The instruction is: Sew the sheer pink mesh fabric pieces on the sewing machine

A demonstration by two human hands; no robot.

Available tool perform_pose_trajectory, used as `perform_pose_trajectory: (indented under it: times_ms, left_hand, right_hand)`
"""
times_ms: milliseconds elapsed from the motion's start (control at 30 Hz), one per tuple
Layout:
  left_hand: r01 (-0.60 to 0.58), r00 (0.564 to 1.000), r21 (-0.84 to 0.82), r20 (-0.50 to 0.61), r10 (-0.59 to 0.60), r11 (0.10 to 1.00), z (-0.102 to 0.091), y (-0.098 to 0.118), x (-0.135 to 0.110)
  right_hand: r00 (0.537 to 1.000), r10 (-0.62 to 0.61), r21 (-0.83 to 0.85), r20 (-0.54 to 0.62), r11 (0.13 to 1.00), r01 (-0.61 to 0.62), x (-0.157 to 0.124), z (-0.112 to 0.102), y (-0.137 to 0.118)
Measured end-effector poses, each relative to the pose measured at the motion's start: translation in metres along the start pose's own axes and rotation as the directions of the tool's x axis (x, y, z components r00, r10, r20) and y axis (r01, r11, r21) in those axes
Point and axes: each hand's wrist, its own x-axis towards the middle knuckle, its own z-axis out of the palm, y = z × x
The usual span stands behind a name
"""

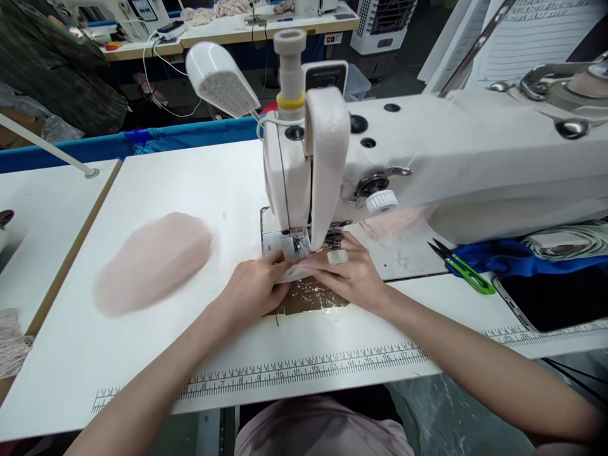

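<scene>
My left hand (254,285) and my right hand (354,273) lie together on the white table just in front of the needle of a white sewing machine (427,158). Between their fingertips they pinch a small pale pink piece of fabric (300,272) that reaches under the presser foot (298,244). A strip of white tape wraps one finger of my right hand. Under the hands a patch of brown, shiny tape (311,297) covers the table. The fingers of both hands are pressed closed on the fabric.
A pile of pale pink fabric (152,261) lies to the left. Green-handled thread snips (463,267), blue cloth (513,256) and a dark phone (551,301) sit to the right. A printed ruler (304,368) runs along the table's front edge. A lamp head (221,79) hangs above.
</scene>
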Motion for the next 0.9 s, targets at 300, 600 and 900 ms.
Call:
perform_pose_trajectory:
  times_ms: [300,600,900]
  left_hand:
    - [0.029,0.997,-0.118,0.078,-0.019,0.993,-0.013,-0.007,0.005]
    - [-0.221,0.931,0.324,-0.212,0.298,0.92,0.003,0.013,-0.016]
    - [-0.242,0.931,0.386,-0.168,0.325,0.89,0.007,0.019,-0.022]
  right_hand:
    - [0.993,0.113,0.055,0.027,0.992,-0.115,-0.002,0.003,-0.002]
    - [0.968,-0.161,-0.093,0.194,0.979,0.182,-0.005,-0.012,-0.009]
    - [0.958,-0.207,-0.131,0.199,0.963,0.236,-0.004,-0.013,-0.012]
